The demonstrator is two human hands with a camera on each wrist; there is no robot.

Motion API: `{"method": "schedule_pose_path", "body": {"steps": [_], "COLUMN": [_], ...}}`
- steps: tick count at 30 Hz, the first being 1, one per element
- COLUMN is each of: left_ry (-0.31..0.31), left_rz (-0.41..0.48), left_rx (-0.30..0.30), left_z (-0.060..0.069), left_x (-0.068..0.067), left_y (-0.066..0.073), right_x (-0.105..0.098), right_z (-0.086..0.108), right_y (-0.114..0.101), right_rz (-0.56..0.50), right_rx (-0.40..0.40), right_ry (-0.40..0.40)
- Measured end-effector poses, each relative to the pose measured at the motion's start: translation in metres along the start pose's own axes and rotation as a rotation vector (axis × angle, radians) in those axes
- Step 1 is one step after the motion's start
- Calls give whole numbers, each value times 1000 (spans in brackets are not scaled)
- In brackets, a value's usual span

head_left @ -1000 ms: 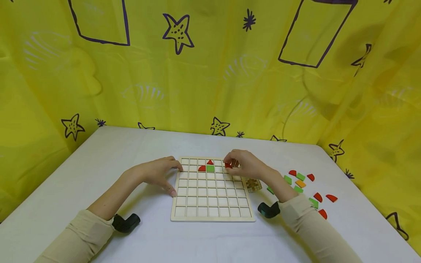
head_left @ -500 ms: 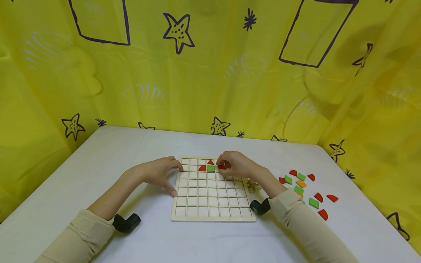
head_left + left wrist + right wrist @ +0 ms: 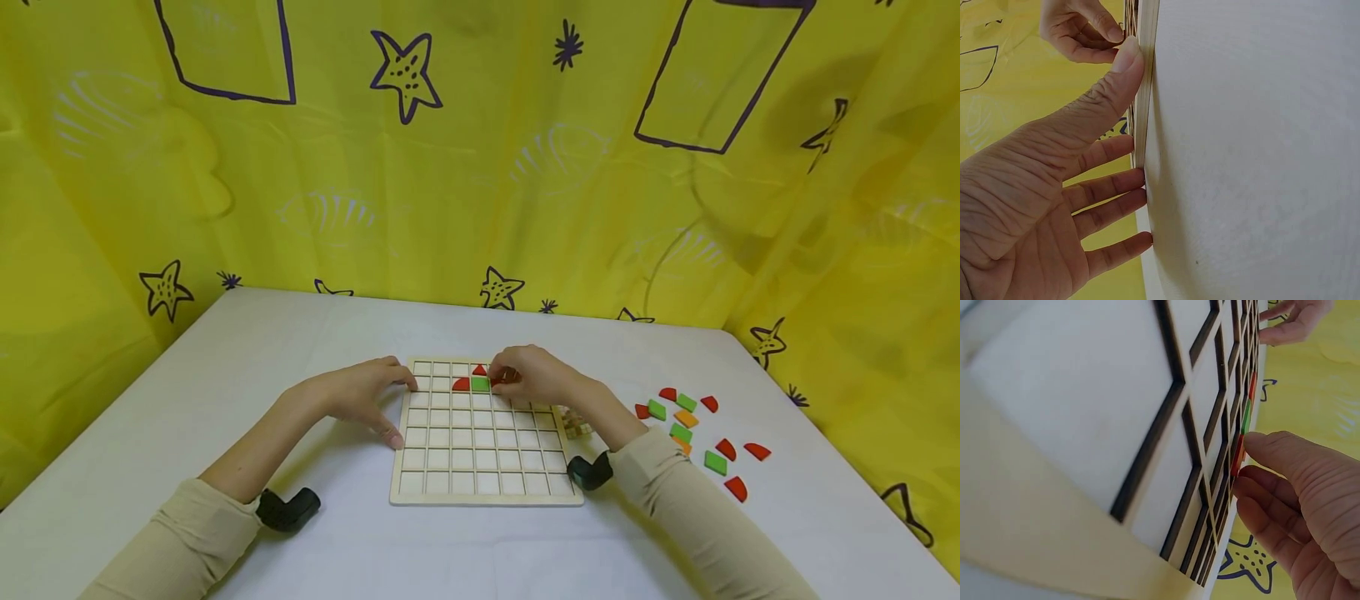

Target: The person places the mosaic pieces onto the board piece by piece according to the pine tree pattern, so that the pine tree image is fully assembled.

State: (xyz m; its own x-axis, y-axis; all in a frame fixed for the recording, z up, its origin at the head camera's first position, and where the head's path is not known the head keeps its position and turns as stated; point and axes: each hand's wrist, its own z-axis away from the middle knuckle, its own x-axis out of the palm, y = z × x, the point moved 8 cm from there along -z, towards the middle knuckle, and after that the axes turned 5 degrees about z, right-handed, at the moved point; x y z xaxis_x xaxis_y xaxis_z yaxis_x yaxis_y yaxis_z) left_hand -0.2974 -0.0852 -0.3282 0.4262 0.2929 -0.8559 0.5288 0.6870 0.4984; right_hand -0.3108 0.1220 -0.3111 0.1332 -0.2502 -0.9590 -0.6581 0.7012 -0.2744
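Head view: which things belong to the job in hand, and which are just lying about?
Job, apparently:
grid board, touched by the left hand
green and red pieces on the board
red piece pinched by the right hand
loose pieces, probably stock
patterned card, possibly a guide

Just around:
yellow backdrop
white table
black wrist devices

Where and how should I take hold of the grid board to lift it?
I'd grip the grid board by its left and right rims, coming from both sides: it lies flat and broad, and the green piece sits near its far edge.
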Motion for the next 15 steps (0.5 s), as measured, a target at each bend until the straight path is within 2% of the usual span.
{"method": "schedule_pose_path", "body": {"steps": [6, 15], "left_ry": [3, 2], "left_rz": [-2, -15], "left_rx": [3, 16], "left_z": [1, 1], "left_x": [0, -1], "left_y": [1, 2], "right_x": [-10, -28], "right_z": [9, 33], "right_y": [-2, 5], "right_rz": [24, -6], "right_rx": [-13, 3], "right_ry": [39, 110]}}
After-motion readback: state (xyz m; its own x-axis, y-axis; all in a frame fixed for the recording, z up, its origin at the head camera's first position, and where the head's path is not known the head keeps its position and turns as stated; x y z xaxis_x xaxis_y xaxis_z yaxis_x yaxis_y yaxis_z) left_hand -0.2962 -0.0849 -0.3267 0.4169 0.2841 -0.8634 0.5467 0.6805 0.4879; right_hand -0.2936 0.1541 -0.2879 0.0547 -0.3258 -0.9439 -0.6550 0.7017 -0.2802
